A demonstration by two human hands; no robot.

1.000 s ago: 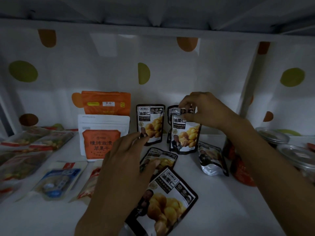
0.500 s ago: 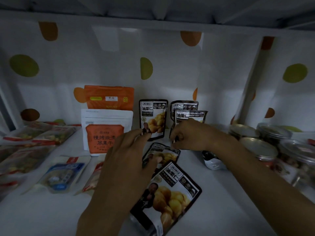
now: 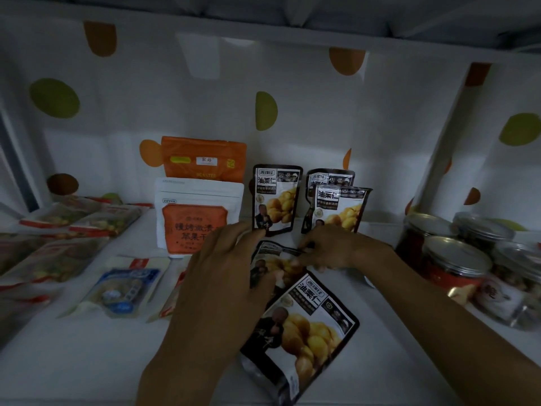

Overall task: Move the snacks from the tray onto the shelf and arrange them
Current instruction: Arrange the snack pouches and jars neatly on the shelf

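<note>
Three black chestnut pouches stand at the back of the white shelf (image 3: 87, 361): one in the middle (image 3: 275, 197), and a pair to its right, one (image 3: 341, 209) in front of the other (image 3: 330, 177). A fourth pouch (image 3: 281, 260) lies flat in front of them. My right hand (image 3: 336, 249) pinches its top edge with curled fingers. My left hand (image 3: 225, 273) lies over its left side, thumb on its face, fingers stretched toward the base of the middle standing pouch. A larger-looking chestnut pouch (image 3: 304, 326) lies nearest me, untouched.
An orange pouch (image 3: 205, 159) and a white-and-orange pouch (image 3: 199, 212) stand at the back left. Flat snack packs (image 3: 73, 224) and a blue-white pack (image 3: 126, 288) lie on the left. Several lidded jars (image 3: 456, 259) crowd the right side.
My right hand let go of the front standing pouch, dropped down and took the top edge of the lying pouch. My left hand has hardly moved.
</note>
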